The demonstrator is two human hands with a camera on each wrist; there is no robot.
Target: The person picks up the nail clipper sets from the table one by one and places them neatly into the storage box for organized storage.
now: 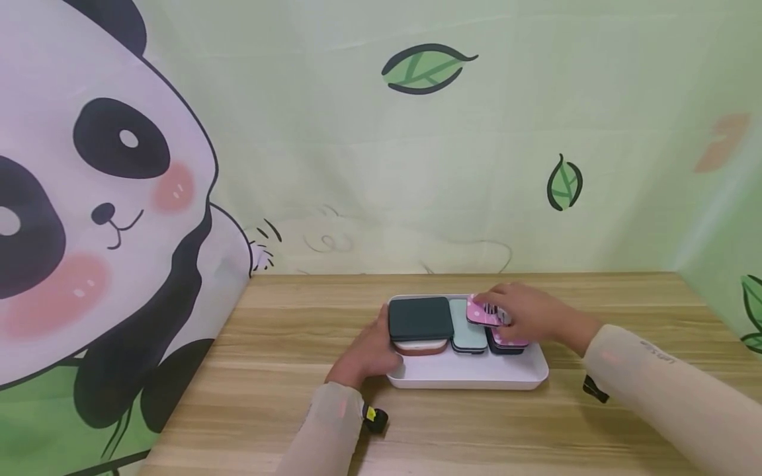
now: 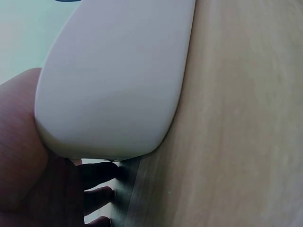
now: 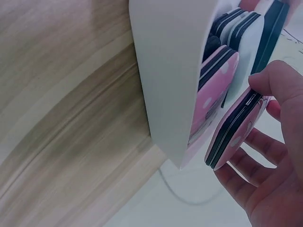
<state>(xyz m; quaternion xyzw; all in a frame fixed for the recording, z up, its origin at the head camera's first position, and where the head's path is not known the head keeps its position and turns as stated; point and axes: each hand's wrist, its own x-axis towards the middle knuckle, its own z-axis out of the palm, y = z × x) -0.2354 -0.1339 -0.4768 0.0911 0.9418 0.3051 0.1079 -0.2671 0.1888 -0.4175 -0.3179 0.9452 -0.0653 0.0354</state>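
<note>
A pink compact mirror (image 1: 479, 313) with white dots and a dark edge is pinched between the thumb and fingers of my right hand (image 1: 532, 316), tilted above the tray's right half. Another pink dotted compact (image 3: 215, 92) lies below it on a dark one. My left hand (image 1: 370, 347) grips the left end of the white tray (image 1: 470, 373). Beside that hand, a dark green flat case (image 1: 421, 317) lies over a rounded white and brown piece (image 1: 421, 346). Mint compacts (image 1: 468, 334) are stacked in the middle.
The tray stands on a wood-grain table (image 1: 286, 330), near its back edge. Behind hangs a pale green cloth (image 1: 333, 132) printed with a panda and leaves. Each wrist wears a small black device.
</note>
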